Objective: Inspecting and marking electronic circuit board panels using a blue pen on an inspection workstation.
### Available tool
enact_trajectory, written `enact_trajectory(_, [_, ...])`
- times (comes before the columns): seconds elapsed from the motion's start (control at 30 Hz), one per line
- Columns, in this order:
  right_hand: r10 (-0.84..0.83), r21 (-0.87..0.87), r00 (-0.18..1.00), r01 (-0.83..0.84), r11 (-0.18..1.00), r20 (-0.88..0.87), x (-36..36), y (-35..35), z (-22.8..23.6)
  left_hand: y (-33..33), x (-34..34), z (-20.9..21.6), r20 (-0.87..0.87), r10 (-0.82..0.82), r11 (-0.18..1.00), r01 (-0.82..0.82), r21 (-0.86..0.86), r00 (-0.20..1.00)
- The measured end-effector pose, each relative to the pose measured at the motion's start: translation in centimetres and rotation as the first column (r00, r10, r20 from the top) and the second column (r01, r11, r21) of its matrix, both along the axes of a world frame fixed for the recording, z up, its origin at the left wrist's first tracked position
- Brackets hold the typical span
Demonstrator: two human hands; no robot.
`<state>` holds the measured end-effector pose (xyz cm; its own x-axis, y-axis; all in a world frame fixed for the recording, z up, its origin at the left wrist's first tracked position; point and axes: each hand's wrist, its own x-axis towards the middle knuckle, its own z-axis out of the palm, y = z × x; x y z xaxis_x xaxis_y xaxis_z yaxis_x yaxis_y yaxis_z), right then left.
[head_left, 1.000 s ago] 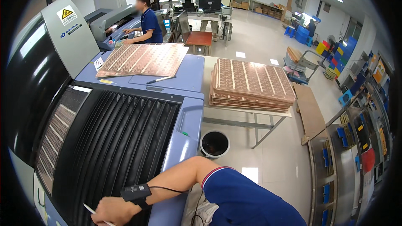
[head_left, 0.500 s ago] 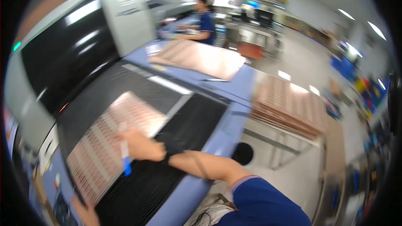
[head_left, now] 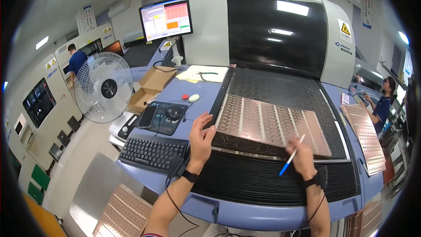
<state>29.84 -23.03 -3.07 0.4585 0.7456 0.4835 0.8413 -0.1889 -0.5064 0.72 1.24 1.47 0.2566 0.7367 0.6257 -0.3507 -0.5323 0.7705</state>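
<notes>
A copper-coloured panel [head_left: 274,120] with rows of fine printed pattern lies over the black machine bed [head_left: 263,83], and a dark gap shows under its near edge. My left hand [head_left: 201,142] is at the panel's left edge, fingers apart and raised, holding nothing; whether it touches the edge I cannot tell. My right hand [head_left: 301,158] is closed around a white pen with a blue end [head_left: 286,166]. Its fingers are at the panel's near edge, slightly blurred. Below both hands runs a ribbed black strip [head_left: 263,180] along the front of the machine.
Left of the bed are a keyboard [head_left: 151,152], a mouse [head_left: 174,113], a phone [head_left: 147,116], a cardboard box [head_left: 151,85] and pliers [head_left: 206,77]. A fan [head_left: 105,88] stands beyond. More panels lie at right [head_left: 364,136] and lower left [head_left: 123,213]. A co-worker [head_left: 383,105] stands at right.
My view has swung left, bringing the monitor, keyboard and fan into sight. My right hand, still with the pen, has gone from over the panel to its near edge. My left hand is now fully visible.
</notes>
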Motion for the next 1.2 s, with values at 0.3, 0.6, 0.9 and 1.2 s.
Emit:
enact_trajectory(0.3, [0.228,0.823,0.887,0.241,0.515,-0.402,-0.2,2.5,13.2,-4.4,0.4,1.1,-0.385,0.168,0.746,0.138,0.652,0.908])
enact_trajectory(0.6, [0.213,0.220,-0.059,-0.157,0.963,-0.975,-4.1,0.0,5.8,-2.4,1.2,-2.1,-0.741,0.216,0.847,0.256,0.466,0.635])
enact_trajectory(0.9, [-0.059,-0.345,0.998,0.050,0.937,-0.016,-3.4,-2.1,2.8,-2.6,0.8,-3.4,-0.882,0.241,0.878,0.297,0.376,0.405])
enact_trajectory(1.2, [0.029,-0.359,0.994,-0.064,0.931,-0.102,-4.3,-1.6,4.7,-2.6,-0.2,-3.1,-0.832,0.363,0.844,0.231,0.485,0.419])
